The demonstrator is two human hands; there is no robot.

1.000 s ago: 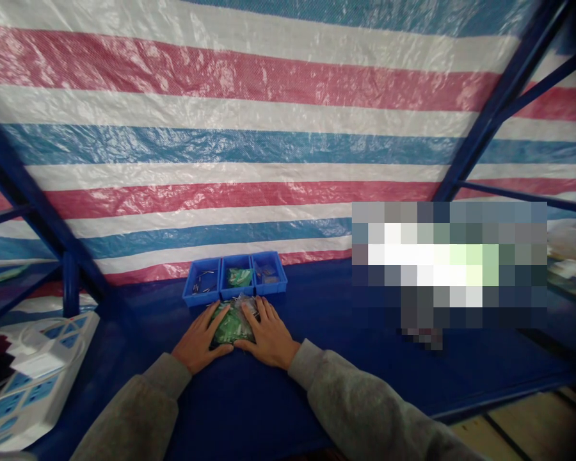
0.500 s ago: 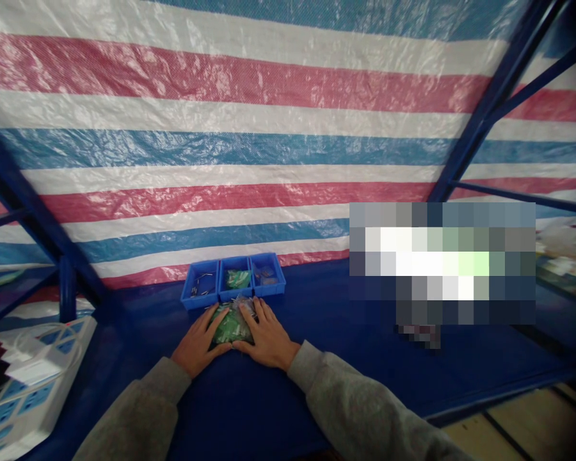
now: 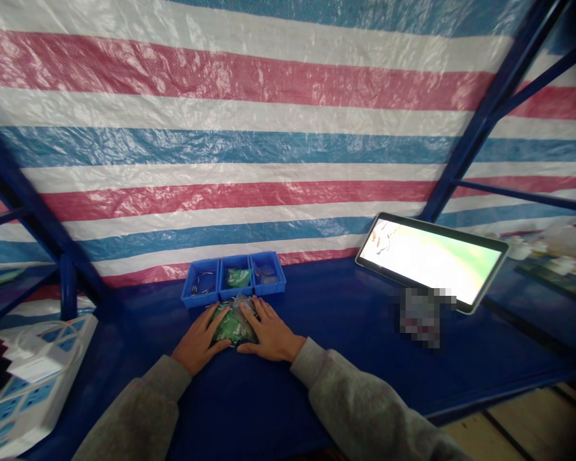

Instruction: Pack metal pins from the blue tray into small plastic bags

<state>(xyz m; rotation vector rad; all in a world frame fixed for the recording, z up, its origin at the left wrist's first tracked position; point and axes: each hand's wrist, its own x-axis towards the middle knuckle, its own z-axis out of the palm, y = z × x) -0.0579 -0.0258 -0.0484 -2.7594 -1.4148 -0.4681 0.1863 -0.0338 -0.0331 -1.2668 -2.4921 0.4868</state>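
Seen from the head camera, the left hand [image 3: 200, 339] and the right hand [image 3: 271, 330] lie open on a clear plastic bag [image 3: 233, 324] of green pieces, fingers spread, nearly meeting over it. The bag sits on a blue table [image 3: 345, 365], just in front of a blue three-part tray [image 3: 234, 257]: metal pins [image 3: 201, 283] at left, a green packet [image 3: 237, 278] in the middle, small bits [image 3: 267, 275] at right. A tablet [image 3: 429, 259] stands tilted off to the right, and a power strip [image 3: 38, 390] lies at left.

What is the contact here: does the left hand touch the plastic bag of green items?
Touching: the head view plainly shows the left hand lying with its fingers on the plastic bag, no gap between them.
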